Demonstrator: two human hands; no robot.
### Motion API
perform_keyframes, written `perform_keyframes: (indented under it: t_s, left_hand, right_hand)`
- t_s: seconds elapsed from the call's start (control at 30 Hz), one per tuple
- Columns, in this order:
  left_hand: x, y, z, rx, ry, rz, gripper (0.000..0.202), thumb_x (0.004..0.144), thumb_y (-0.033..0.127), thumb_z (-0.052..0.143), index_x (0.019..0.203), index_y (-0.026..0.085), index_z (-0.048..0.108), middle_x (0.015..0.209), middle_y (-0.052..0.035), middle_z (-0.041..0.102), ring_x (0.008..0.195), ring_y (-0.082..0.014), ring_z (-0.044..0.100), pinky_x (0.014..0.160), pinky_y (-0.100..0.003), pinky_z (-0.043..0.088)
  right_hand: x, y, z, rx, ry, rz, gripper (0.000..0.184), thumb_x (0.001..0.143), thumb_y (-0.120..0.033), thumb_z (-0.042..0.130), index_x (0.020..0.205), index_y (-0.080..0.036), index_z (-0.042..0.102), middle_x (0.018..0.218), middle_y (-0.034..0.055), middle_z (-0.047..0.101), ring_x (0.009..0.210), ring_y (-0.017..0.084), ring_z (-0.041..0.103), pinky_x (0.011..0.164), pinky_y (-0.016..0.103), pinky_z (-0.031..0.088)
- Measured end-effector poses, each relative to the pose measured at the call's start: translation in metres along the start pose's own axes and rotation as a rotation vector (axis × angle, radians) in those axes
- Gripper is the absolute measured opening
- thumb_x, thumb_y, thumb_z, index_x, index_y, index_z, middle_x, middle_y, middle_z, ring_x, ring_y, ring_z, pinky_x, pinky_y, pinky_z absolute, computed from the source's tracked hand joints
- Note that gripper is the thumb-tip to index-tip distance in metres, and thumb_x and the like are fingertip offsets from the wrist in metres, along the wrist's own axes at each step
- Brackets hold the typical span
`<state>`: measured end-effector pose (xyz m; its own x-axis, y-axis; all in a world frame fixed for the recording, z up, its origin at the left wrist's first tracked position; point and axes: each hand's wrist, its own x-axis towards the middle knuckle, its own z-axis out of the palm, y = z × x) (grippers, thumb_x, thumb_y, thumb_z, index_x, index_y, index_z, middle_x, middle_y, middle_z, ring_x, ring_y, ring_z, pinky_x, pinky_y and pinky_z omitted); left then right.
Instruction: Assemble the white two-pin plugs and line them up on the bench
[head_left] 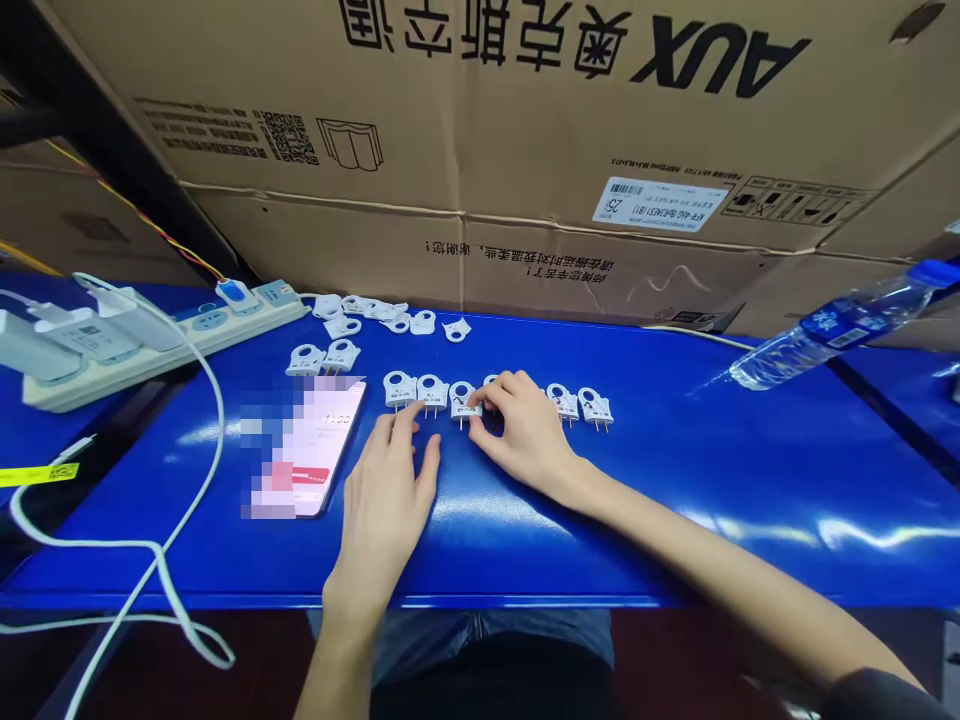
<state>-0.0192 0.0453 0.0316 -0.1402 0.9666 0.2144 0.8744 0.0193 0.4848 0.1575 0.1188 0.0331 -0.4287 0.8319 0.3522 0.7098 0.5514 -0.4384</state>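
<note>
One white plug (490, 380) half-hidden behind right fingers (516, 385)

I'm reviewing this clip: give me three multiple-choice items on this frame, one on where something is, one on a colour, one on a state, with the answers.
1. Where does the phone lie?
A. Left of the row of white plugs
B. On top of the cardboard box
C. Under the water bottle

2. What colour is the table top?
A. Green
B. Blue
C. Grey

3. What is the right hand doing?
A. Gripping the water bottle
B. Resting its fingers on plugs in the row
C. Hanging below the table

Answers:
1. A: the phone lies flat on the table, left of the row.
2. B: the glossy surface is blue.
3. B: its fingers are on the middle of the row.
</note>
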Motion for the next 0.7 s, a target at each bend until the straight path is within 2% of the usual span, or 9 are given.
perform_keyframes:
  t_s: [0.1,0.2,0.37,0.5,0.7]
  left_hand:
    - [0.004,-0.002,0.002,0.06,-0.033,-0.001,0.045,0.103,0.037,0.048,0.145,0.024,0.051,0.115,-0.0103,0.068,0.095,-0.0282,0.072,0.067,-0.036,0.056]
    - [0.004,-0.001,0.004,0.102,-0.058,0.013,0.049,0.103,0.039,0.047,0.149,0.024,0.047,0.119,-0.0113,0.068,0.099,-0.029,0.071,0.071,-0.037,0.057]
    - [0.006,0.003,0.004,0.142,-0.043,-0.005,0.042,0.102,0.036,0.047,0.141,0.021,0.053,0.121,-0.0118,0.068,0.1,-0.03,0.071,0.067,-0.037,0.056]
    - [0.002,0.003,0.004,0.107,-0.008,-0.016,0.033,0.102,0.034,0.046,0.132,0.023,0.056,0.117,-0.01,0.068,0.099,-0.0276,0.071,0.064,-0.033,0.054]
    - [-0.011,-0.001,0.006,0.02,0.038,-0.003,0.022,0.102,0.036,0.048,0.118,0.024,0.058,0.115,-0.0098,0.065,0.1,-0.027,0.069,0.063,-0.033,0.054]
  right_hand:
    - [0.009,0.0,0.007,-0.074,-0.018,0.021,0.012,0.094,-0.025,0.063,0.102,-0.021,0.072,0.096,0.0054,0.068,0.093,0.025,0.057,0.078,0.036,0.042]
    - [0.014,0.001,0.011,-0.134,-0.042,0.046,0.013,0.096,-0.027,0.062,0.103,-0.022,0.072,0.099,0.0059,0.069,0.095,0.026,0.057,0.077,0.037,0.039]
    - [0.014,0.003,0.009,-0.155,-0.068,0.058,0.016,0.099,-0.028,0.06,0.108,-0.022,0.072,0.104,0.0072,0.069,0.099,0.027,0.057,0.078,0.038,0.038]
    - [0.003,0.004,0.001,-0.147,-0.053,0.019,0.022,0.099,-0.026,0.06,0.119,-0.022,0.069,0.107,0.0078,0.069,0.101,0.027,0.057,0.081,0.039,0.04]
    - [-0.028,0.013,-0.01,-0.187,-0.053,-0.076,0.024,0.101,-0.022,0.057,0.122,-0.019,0.067,0.105,0.0108,0.068,0.099,0.03,0.057,0.082,0.043,0.045]
